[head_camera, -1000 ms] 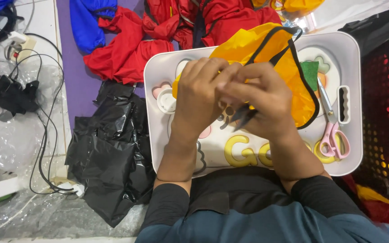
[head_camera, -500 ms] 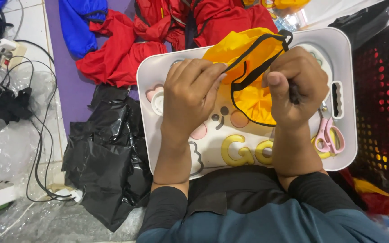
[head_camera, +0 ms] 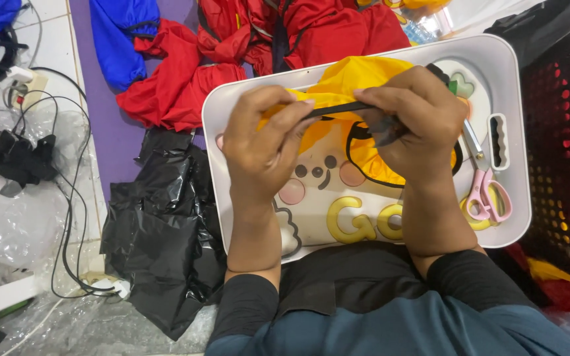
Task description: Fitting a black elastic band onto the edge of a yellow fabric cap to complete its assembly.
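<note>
A tiled floor strewn with red garments (head_camera: 186, 86), a blue garment (head_camera: 117, 39) and black plastic bags (head_camera: 159, 231) surrounds a white lap tray (head_camera: 516, 132). Over it, the left hand (head_camera: 262, 148) and right hand (head_camera: 410, 125) pinch a black cord (head_camera: 338, 109) stretched between them, on a yellow cloth bag (head_camera: 357, 76). Pink scissors (head_camera: 489, 198) lie on the tray just right of the right hand. A black crate (head_camera: 569, 145) stands right.

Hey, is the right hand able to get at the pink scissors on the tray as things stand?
Probably yes. The pink scissors lie uncovered on the white tray just beside the right hand, but that hand is pinching the black cord of the yellow bag and would need to let go.
</note>
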